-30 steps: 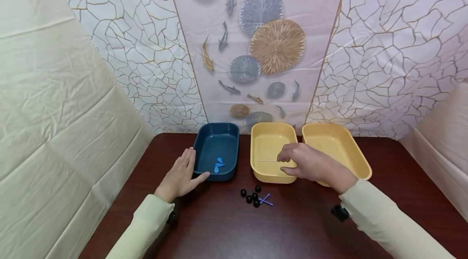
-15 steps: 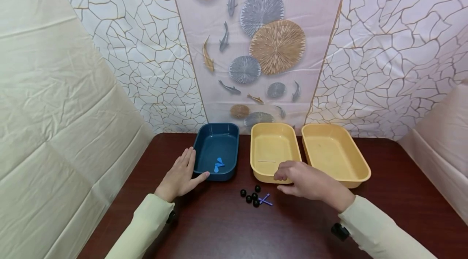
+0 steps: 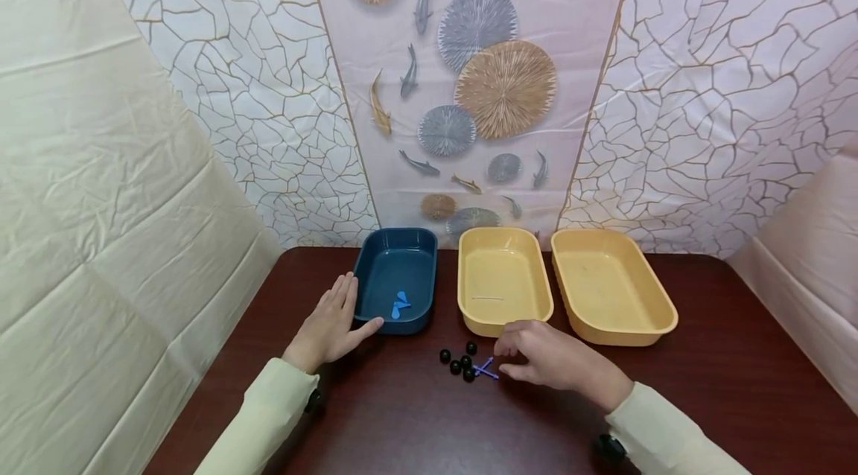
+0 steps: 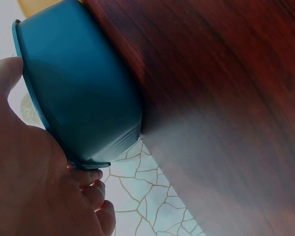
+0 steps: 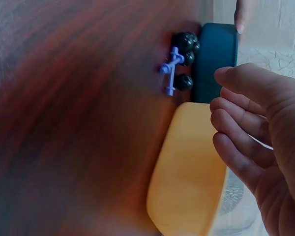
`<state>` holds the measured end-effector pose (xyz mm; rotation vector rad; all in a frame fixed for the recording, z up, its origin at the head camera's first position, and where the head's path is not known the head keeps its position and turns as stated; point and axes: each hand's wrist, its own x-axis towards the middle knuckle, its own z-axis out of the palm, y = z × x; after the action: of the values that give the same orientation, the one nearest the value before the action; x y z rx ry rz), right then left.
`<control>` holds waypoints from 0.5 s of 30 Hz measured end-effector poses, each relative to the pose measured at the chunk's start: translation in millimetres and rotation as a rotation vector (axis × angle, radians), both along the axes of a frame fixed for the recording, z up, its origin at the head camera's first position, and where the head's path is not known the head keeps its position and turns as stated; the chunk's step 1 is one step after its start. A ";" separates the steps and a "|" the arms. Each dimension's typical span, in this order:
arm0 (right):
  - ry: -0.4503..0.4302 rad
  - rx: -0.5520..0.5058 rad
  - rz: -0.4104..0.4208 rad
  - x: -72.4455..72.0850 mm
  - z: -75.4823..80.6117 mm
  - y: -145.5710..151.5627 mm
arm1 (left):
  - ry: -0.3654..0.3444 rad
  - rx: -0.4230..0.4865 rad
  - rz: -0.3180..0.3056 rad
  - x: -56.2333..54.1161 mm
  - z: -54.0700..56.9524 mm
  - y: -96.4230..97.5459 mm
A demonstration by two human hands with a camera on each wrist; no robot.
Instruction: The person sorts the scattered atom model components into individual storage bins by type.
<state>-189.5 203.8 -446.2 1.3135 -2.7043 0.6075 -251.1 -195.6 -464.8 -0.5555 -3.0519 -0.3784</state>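
Observation:
My left hand rests at the near left corner of a dark blue bin, fingers straight along its side and thumb at the front rim. Several small blue drop-shaped pieces lie inside it. My right hand hovers with loosely bent fingers, nothing between them, just right of two crossed purple rods with knobbed ends. Several round black beads sit to the left of the rods, some of them touching. A thin pale stick lies in the middle yellow bin.
Another yellow bin stands at the right, slightly angled. All three bins line the back of the dark brown table, in front of a patterned cloth wall. Pale cloth hangs on both sides.
My right hand has come back from over the middle yellow bin, toward me, to beside the purple rods. The left hand stays at the blue bin.

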 end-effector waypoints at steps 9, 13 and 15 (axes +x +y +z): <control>-0.090 -0.002 -0.038 1.3 -16.8 -5.5 | -0.013 -0.012 -0.001 -0.9 -3.0 0.4; -0.101 0.002 -0.031 1.2 -22.2 -7.8 | -0.015 -0.020 0.002 -0.6 -1.3 1.2; -0.099 0.003 -0.028 0.9 -24.2 -8.7 | -0.013 -0.023 0.003 -0.2 -0.3 1.3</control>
<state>-188.6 195.1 -470.4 1.2763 -2.7976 0.6842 -251.4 -194.3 -465.1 -0.5522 -3.0730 -0.3487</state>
